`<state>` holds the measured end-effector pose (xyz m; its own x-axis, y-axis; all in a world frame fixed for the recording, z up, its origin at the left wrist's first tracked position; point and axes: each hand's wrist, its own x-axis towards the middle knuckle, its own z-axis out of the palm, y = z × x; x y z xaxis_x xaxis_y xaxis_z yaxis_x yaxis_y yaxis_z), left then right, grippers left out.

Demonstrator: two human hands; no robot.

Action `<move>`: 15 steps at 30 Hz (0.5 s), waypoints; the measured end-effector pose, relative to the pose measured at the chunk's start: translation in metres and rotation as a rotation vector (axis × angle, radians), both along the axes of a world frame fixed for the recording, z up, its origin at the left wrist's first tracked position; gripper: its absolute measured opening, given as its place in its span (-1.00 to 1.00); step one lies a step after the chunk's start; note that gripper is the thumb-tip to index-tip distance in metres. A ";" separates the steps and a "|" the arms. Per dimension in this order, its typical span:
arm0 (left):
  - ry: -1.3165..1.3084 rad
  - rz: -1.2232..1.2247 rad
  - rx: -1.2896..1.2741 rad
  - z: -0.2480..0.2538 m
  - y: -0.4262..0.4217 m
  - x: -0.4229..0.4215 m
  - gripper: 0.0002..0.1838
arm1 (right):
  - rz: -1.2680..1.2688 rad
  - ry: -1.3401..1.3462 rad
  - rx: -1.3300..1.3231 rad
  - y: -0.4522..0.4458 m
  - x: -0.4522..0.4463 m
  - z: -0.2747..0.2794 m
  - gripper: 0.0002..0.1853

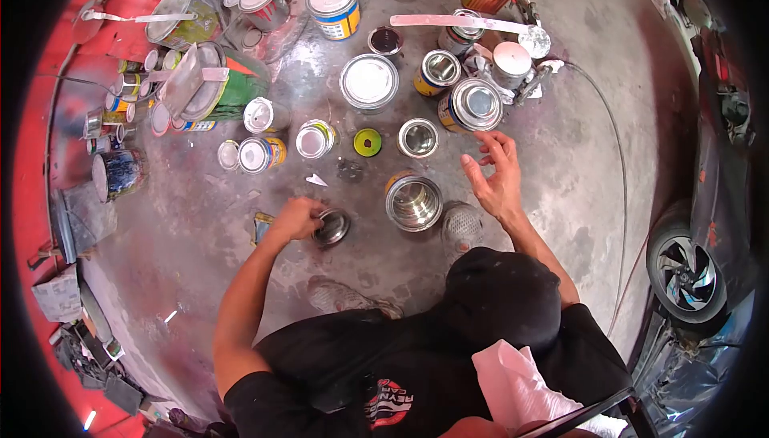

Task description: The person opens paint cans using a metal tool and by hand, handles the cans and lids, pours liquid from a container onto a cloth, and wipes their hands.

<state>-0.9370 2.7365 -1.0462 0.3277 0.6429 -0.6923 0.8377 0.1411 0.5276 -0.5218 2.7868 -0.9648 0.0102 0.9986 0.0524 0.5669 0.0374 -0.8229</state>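
Observation:
My left hand (301,218) is closed on the edge of a round metal lid (332,227), low over the floor. My right hand (495,174) is raised with its fingers apart, holding nothing, just below a lidded can with a blue and yellow label (474,105). Between the hands stands an open, shiny, empty-looking can (413,202). Behind it are a smaller metal can (418,138), a yellow-green ring (368,142) and a can with a yellow-green rim (316,139).
A large white-topped can (369,82) stands farther back. Many paint cans crowd the left, near a green bucket (240,86). A pink stirring stick (456,22) lies across the back. A hose (613,118) and a car wheel (686,270) are at the right.

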 end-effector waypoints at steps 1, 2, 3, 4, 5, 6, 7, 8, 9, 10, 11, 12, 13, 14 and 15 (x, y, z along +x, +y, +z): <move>-0.001 -0.004 -0.001 0.022 0.008 0.004 -0.60 | -0.002 -0.003 -0.006 -0.001 0.001 -0.001 -0.50; 0.072 -0.022 0.034 0.052 0.017 0.013 -0.63 | -0.005 -0.006 -0.015 -0.003 0.002 -0.003 -0.50; 0.143 -0.042 0.069 0.080 0.025 0.022 -0.66 | -0.011 -0.007 -0.020 -0.005 0.003 -0.004 -0.50; 0.141 -0.048 0.065 0.106 0.029 0.031 -0.66 | -0.019 -0.015 -0.033 -0.007 0.003 -0.005 -0.50; 0.113 -0.056 0.220 0.130 0.032 0.040 -0.67 | -0.026 -0.023 -0.042 -0.007 0.004 -0.005 -0.50; 0.083 -0.065 0.376 0.147 0.034 0.049 -0.68 | -0.034 -0.024 -0.043 -0.008 0.005 -0.007 -0.50; 0.081 -0.072 0.375 0.158 0.035 0.059 -0.68 | -0.018 -0.034 -0.059 -0.009 0.007 -0.010 -0.49; -0.015 -0.134 0.538 0.166 0.035 0.070 -0.68 | -0.001 -0.043 -0.073 -0.010 0.008 -0.012 -0.47; -0.112 -0.194 0.702 0.170 0.034 0.080 -0.69 | -0.005 -0.043 -0.071 -0.010 0.009 -0.013 -0.47; -0.112 -0.196 0.705 0.167 0.032 0.090 -0.69 | 0.004 -0.047 -0.058 -0.010 0.008 -0.014 -0.46; -0.187 -0.299 0.842 0.158 0.029 0.100 -0.71 | 0.013 -0.049 -0.044 -0.010 0.008 -0.014 -0.46; -0.263 -0.405 0.977 0.148 0.025 0.108 -0.73 | 0.010 -0.047 -0.039 -0.009 0.007 -0.013 -0.46; -0.262 -0.411 0.982 0.137 0.021 0.117 -0.73 | 0.018 -0.040 -0.028 -0.009 0.007 -0.011 -0.45; -0.286 -0.495 1.078 0.123 0.015 0.126 -0.72 | 0.025 -0.035 -0.018 -0.010 0.007 -0.009 -0.45; -0.312 -0.579 1.173 0.110 0.009 0.131 -0.71 | 0.019 -0.036 -0.014 -0.010 0.008 -0.007 -0.45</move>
